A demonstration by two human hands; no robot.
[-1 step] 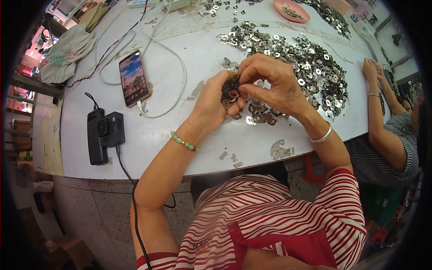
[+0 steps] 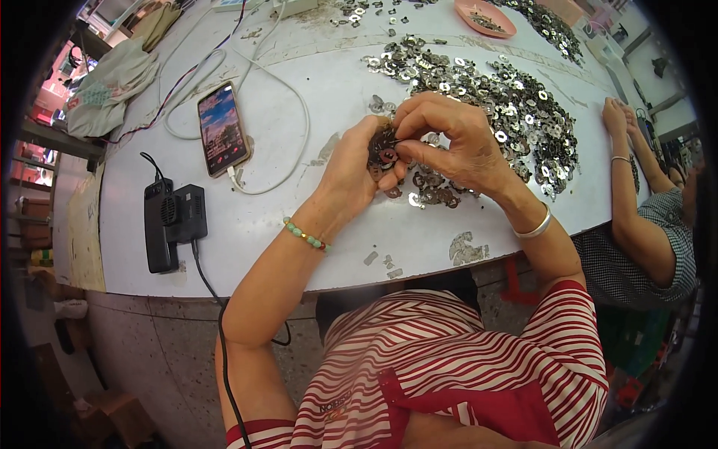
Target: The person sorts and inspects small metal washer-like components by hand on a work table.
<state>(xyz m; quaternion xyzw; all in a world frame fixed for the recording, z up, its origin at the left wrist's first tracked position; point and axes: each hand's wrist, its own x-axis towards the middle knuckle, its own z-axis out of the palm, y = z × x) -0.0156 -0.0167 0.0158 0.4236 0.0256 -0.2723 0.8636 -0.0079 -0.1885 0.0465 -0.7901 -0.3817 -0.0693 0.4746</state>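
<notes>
Small flat grey metal pieces (image 2: 535, 123): too many to count. Rectangular lit-screen smartphone (image 2: 223, 129): 1. Rounded pink plastic bowl (image 2: 504, 17): 1. Black rectangular devices (image 2: 158, 239): 2. Green-beaded bracelet (image 2: 304, 237): 1. Pale bangles (image 2: 538, 227): 2.

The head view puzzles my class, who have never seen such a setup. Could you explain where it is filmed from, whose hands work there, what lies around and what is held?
There is no machine here: a person works bare-handed. A wide fisheye camera worn on the head looks down, so straight edges bend near the rim; the picture's left is the person's left.

The left hand holds a bunch of dark flat metal pieces; the right hand pinches at the bunch, though exactly what it grips is too small to tell.

On the pale table lie a pile of small metal parts, a pink dish with more parts, a phone with a white cable plugged in, and a black boxy gadget. At the right are another person's forearms.
</notes>
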